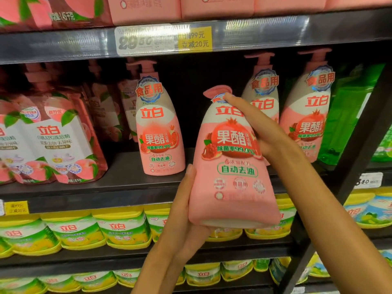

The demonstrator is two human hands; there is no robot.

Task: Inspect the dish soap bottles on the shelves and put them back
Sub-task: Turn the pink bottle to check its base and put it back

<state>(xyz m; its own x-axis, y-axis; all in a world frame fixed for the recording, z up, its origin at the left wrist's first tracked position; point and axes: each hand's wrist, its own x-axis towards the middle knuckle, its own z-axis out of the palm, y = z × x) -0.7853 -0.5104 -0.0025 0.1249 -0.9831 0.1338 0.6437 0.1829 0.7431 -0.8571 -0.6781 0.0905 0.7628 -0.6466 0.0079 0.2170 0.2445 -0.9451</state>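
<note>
I hold a pink dish soap bottle [231, 166] with a pomegranate label in front of the middle shelf [127, 183], tilted slightly, its pump top toward the shelf. My left hand [184, 213] cups its base and lower left side. My right hand [254, 124] grips its neck and right shoulder. Three matching pink pump bottles stand upright on that shelf: one to the left [158, 128] and two to the right [264, 96], [307, 115]. A dark gap lies between them, behind the held bottle.
Peach-printed refill pouches [53, 141] fill the shelf's left. A green bottle [350, 115] stands at its right end beside a black upright post [360, 145]. Yellow-lidded soap tubs [74, 230] line the lower shelves. Pink packs [148, 9] and a price tag [163, 40] are above.
</note>
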